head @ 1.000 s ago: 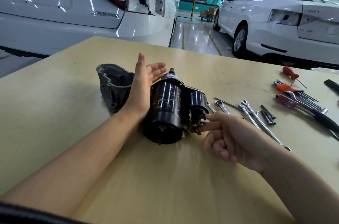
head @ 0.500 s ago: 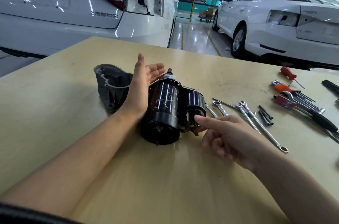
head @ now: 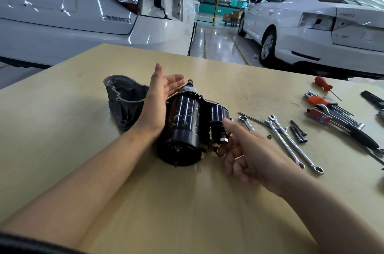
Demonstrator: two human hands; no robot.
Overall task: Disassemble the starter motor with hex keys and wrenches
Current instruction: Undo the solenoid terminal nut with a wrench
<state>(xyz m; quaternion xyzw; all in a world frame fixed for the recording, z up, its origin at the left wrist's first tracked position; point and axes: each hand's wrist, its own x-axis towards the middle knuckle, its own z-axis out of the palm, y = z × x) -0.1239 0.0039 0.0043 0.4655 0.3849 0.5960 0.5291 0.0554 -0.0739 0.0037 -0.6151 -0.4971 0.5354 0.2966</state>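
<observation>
A black starter motor [head: 182, 127] lies on its side in the middle of the wooden table [head: 62, 129], its solenoid [head: 218, 117] on the right. A grey cast housing [head: 124, 101] lies detached just left of it. My left hand [head: 158, 100] rests flat against the motor's left side, fingers straight. My right hand [head: 243, 149] is at the solenoid's near end, index finger stretched out along it, the other fingers loosely curled and holding nothing. Combination wrenches [head: 291, 141] lie to the right of the motor.
Several dark bolts [head: 298, 131] and a small nut [head: 269, 136] lie among the wrenches. Further right are hex keys in an orange holder [head: 320, 102], a red-handled screwdriver [head: 323, 85] and other hand tools [head: 353, 129]. Two white cars stand beyond the table's far edge.
My right hand has moved up along the solenoid, its index finger now stretched further forward. The left hand and the motor have stayed put.
</observation>
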